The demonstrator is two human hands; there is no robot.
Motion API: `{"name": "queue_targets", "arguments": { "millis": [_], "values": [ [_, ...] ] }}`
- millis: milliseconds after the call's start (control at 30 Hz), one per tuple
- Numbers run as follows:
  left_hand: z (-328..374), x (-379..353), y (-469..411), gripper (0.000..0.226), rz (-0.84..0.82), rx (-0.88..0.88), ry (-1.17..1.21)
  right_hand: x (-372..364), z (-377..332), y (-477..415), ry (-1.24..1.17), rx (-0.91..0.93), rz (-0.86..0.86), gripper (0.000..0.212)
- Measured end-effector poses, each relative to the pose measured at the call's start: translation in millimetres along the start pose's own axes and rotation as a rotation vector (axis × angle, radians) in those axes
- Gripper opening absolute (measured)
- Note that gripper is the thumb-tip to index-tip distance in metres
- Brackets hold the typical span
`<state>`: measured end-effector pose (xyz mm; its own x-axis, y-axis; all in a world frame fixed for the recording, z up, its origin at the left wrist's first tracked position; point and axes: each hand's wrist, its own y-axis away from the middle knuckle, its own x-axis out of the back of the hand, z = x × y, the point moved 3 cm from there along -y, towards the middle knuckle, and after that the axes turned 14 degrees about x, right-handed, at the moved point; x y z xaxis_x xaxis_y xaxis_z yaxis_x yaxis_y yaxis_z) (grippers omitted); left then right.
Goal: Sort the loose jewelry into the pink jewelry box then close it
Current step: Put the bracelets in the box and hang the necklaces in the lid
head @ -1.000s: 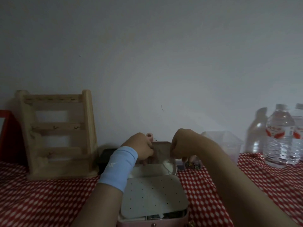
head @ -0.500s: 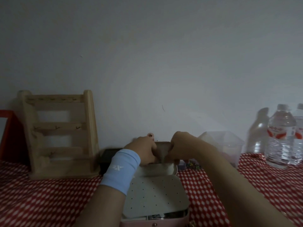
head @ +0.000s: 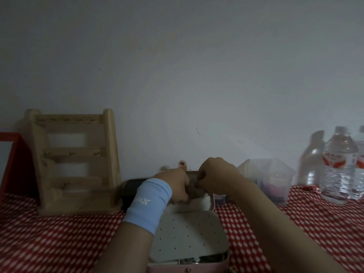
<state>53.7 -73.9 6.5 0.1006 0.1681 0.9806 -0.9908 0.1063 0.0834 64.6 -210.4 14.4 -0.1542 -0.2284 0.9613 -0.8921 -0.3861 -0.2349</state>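
The pink jewelry box [head: 187, 269] stands open at the bottom centre on the red checked cloth. A white perforated panel [head: 187, 233] lies flat over its tray. The box lid [head: 194, 173] stands upright at the back, with its snap tab [head: 182, 164] sticking up. Both my hands are at the lid's inner face, close together. My left hand [head: 173, 182], which wears a light blue wristband, reaches down into the lid and its fingertips are hidden. My right hand [head: 216, 178] has its fingers curled, pinching something small that is too dark to make out.
A wooden jewelry stand [head: 74, 164] with small hooks stands at the left by the wall. Beside it is a red-framed mirror [head: 9, 154]. A dark case [head: 130, 188] lies behind my left wrist. A clear plastic container [head: 273, 180] and water bottles [head: 338, 166] stand at the right.
My hands have come closer together at the lid and moved slightly down into it. A thin pale chain that hung below my right hand one second ago is no longer visible.
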Motion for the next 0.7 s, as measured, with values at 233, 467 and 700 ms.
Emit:
{"name": "queue_targets", "arguments": {
  "millis": [233, 467, 700],
  "values": [
    [-4.8, 5.7, 1.5, 0.013, -0.020, -0.033, 0.038, -13.6, 5.4, 4.8, -0.202, 0.067, -0.360, 0.023],
    [1.7, 20.0, 8.1, 0.018, 0.174, -0.133, 0.219, 18.7, 13.5, 16.5, -0.298, 0.129, -0.078, 0.018],
    [36.7, 13.1, 17.7, 0.015, 0.183, -0.223, 0.343, 46.1, 64.6, 67.5, -0.246, 0.040, -0.117, 0.018]
  ]
}}
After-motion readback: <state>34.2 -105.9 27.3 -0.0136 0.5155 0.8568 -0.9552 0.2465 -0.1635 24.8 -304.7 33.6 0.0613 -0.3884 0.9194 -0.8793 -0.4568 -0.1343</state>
